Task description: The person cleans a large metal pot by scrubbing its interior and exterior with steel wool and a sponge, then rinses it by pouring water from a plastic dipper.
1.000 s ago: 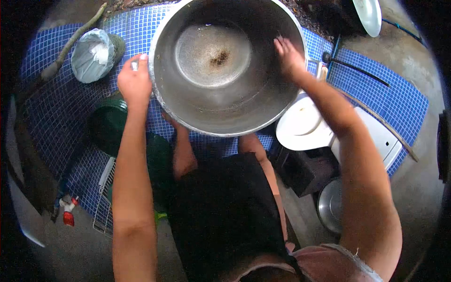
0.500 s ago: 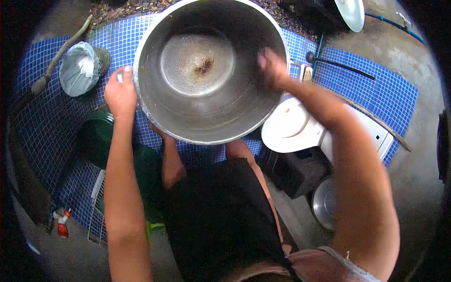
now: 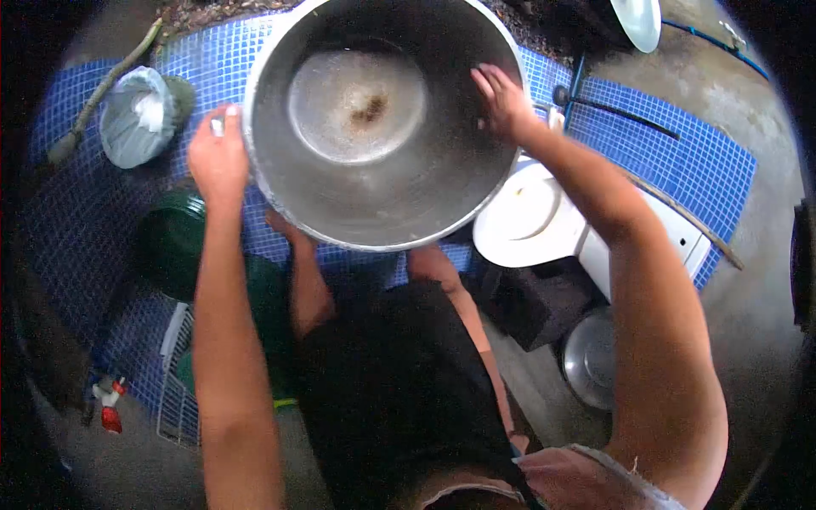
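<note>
A large metal pot (image 3: 382, 200) is tilted so its inside faces me, with a dark brown patch on its bottom. At its left rim, my left hand (image 3: 218, 159) is closed around a handle, of which a small metallic part shows. My right hand (image 3: 503, 104) reaches over the right rim, its fingers apart against or near the inner wall, with nothing visible in it. Beneath and beyond the pot lies a blue tiled surface (image 3: 637, 144).
White toilet (image 3: 531, 223) at the right, with a stick (image 3: 680, 212) across it. Lined bin (image 3: 136, 119) and branch (image 3: 110, 81) at the left. Green tub (image 3: 170, 242), wire rack (image 3: 178, 391) and red-handled tap (image 3: 110, 416) lower left. Dark block (image 3: 535, 310) and metal lid (image 3: 588, 357) lower right.
The pot and both hands have shifted left in view since the first frame. My right hand has moved about at the inner right wall, and its fingers now show spread. My left hand keeps its hold.
</note>
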